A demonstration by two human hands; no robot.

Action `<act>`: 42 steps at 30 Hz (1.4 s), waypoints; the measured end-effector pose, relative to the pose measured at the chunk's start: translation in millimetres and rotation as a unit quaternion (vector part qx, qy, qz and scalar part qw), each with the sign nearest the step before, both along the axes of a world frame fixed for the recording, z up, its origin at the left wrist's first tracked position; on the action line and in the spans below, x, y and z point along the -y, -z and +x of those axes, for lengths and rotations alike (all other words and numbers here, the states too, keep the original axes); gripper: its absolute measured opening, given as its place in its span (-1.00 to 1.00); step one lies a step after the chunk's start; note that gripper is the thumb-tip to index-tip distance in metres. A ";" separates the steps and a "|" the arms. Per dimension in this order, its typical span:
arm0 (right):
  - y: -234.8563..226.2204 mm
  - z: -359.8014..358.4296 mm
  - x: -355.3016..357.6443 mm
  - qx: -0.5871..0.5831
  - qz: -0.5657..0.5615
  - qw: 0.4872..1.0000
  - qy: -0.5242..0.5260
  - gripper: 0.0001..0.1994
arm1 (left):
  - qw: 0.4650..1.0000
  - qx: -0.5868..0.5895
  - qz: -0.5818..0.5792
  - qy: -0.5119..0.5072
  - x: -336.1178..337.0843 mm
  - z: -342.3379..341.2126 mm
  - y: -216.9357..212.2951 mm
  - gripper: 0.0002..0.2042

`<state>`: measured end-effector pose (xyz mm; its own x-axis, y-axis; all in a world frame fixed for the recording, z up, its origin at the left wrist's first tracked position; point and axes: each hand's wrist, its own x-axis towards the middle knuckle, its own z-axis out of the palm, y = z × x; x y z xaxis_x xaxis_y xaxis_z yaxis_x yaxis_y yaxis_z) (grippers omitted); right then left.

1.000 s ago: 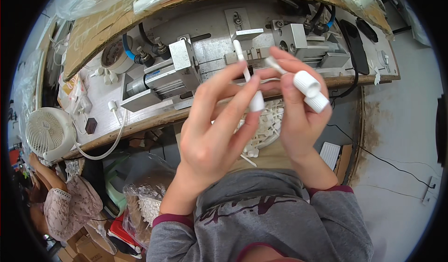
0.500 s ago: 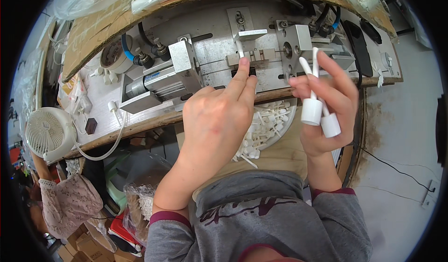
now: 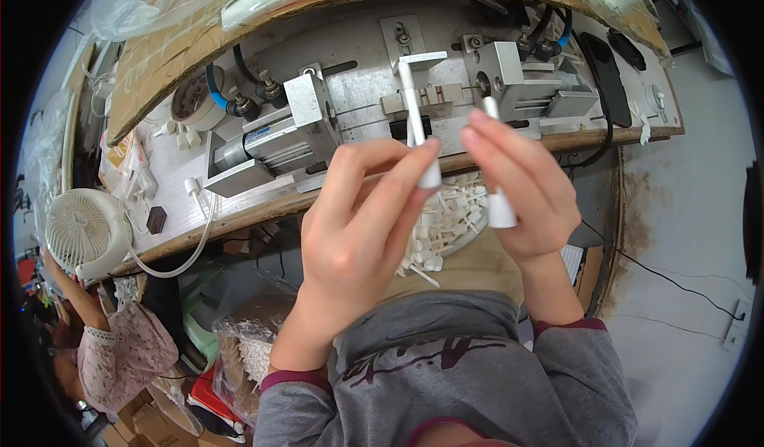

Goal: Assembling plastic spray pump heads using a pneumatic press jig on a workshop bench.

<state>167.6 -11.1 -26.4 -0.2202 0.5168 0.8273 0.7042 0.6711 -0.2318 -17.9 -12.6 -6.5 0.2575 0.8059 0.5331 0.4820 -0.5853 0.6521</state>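
Desk [image 3: 239,208] carries the metal press fixture [image 3: 414,105]. Just below it, left hand [image 3: 358,232] fingers pinch a white plastic tube [image 3: 418,128] at its thicker base; right hand [image 3: 525,184] fingers clamp a second tube [image 3: 497,184]. Likely light, stiff, smooth: grip the wide end, not the thin stem.

A metal press fixture [image 3: 414,101] sits on the surface [image 3: 191,196], behind both hands. The left hand [image 3: 358,232] holds one tube part [image 3: 418,128] upright before the fixture; the right hand [image 3: 529,192] holds another tube part [image 3: 497,192] just beside it. Below them lies a heap of small parts [image 3: 454,216]. A small fan [image 3: 83,232] stands far left, with a tape roll [image 3: 195,101] behind it.
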 end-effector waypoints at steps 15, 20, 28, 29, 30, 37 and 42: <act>3.4 5.8 0.6 -0.237 -0.132 0.959 -0.084 -0.60 | 0.954 -0.295 0.059 -0.012 -22.2 3.1 7.1 -0.71; -15.6 6.1 8.6 -0.102 -0.156 0.982 -0.012 -0.66 | 0.949 -0.306 0.081 0.011 -26.5 -2.8 -1.3 -0.71; -1.5 3.9 3.9 0.013 -0.160 0.987 -0.017 -0.73 | 0.995 -0.092 0.017 0.028 -16.7 -3.7 13.8 -0.73; -0.5 2.5 2.7 0.044 -0.170 0.984 -0.021 -0.74 | 0.999 -0.035 -0.001 0.032 -14.1 -5.9 15.1 -0.72; -0.5 2.0 2.8 0.074 -0.180 0.981 -0.023 -0.75 | 0.997 0.047 -0.033 0.049 -11.1 -8.6 11.6 -0.70; -6.9 -16.3 -13.8 0.187 -0.160 0.969 -0.002 -0.83 | 0.938 0.225 -0.225 0.134 10.1 -38.7 21.8 -0.71; -14.5 -18.3 -11.1 0.204 -0.198 0.959 0.017 -0.73 | 0.906 0.306 -0.251 0.151 13.3 -42.0 26.4 -0.73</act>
